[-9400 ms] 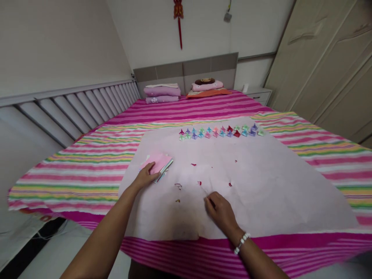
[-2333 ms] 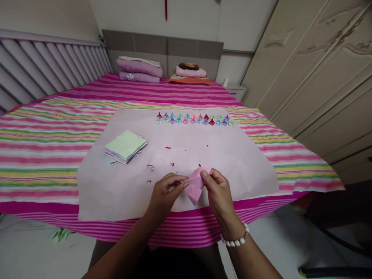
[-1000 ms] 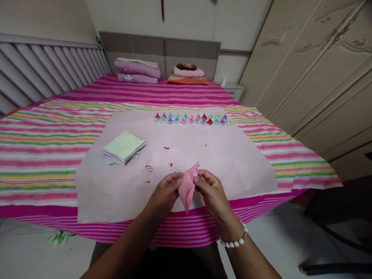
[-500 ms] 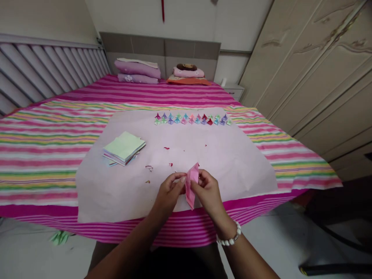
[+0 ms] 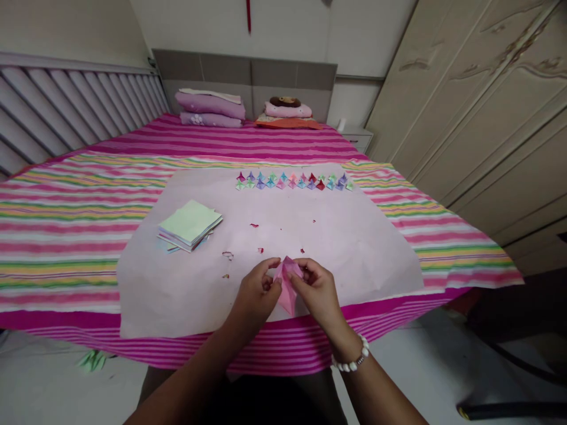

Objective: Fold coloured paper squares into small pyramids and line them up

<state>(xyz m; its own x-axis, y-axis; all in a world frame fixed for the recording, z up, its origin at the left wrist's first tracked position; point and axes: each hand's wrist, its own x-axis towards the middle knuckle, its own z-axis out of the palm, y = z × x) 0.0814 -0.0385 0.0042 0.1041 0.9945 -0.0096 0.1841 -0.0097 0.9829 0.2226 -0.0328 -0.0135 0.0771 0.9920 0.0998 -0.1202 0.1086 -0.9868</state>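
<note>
A piece of folded pink paper [image 5: 287, 298] sits between two hands, above the near edge of a large pale sheet [image 5: 354, 248]. The right hand [image 5: 319, 289] clamps it, thumb on its face. The left hand [image 5: 257, 292] has thumb and forefinger apart at the paper's left edge; whether they pinch it cannot be told. Farther back stand twenty-three pointed paper shapes [image 5: 292, 181], eleven behind twelve. One stack of square paper [image 5: 191, 222] lies to the left, its top sheet flat, pale green.
</note>
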